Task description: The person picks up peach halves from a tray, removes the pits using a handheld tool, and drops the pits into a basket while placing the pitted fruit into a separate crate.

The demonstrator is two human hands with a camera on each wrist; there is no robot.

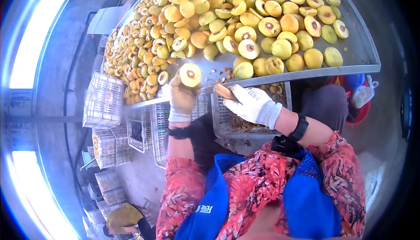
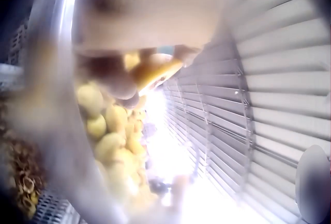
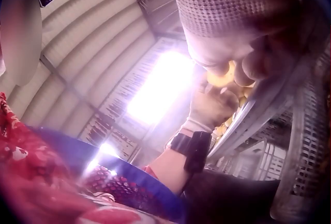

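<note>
My gloved left hand [image 1: 181, 102] holds a halved yellow peach [image 1: 190, 74] over the near edge of the metal table [image 1: 359, 49], its cut face turned up. In the left wrist view this peach half [image 2: 160, 71] shows below the blurred glove. My right hand [image 1: 254, 105], in a white glove, grips a tool by its brown handle [image 1: 225, 92] just to the right; its working end is too small to make out. Small brown pit scraps [image 1: 225, 73] lie on the table between the hands. Many peach halves [image 1: 280, 47] are heaped beyond them, some cut side up.
Under the table's front edge stands a plastic crate [image 1: 218, 126] with scraps inside. More white crates [image 1: 103, 100] are stacked at the left. A red basin [image 1: 363, 111] with bags is at the right. Another person [image 1: 124, 220] is at the lower left.
</note>
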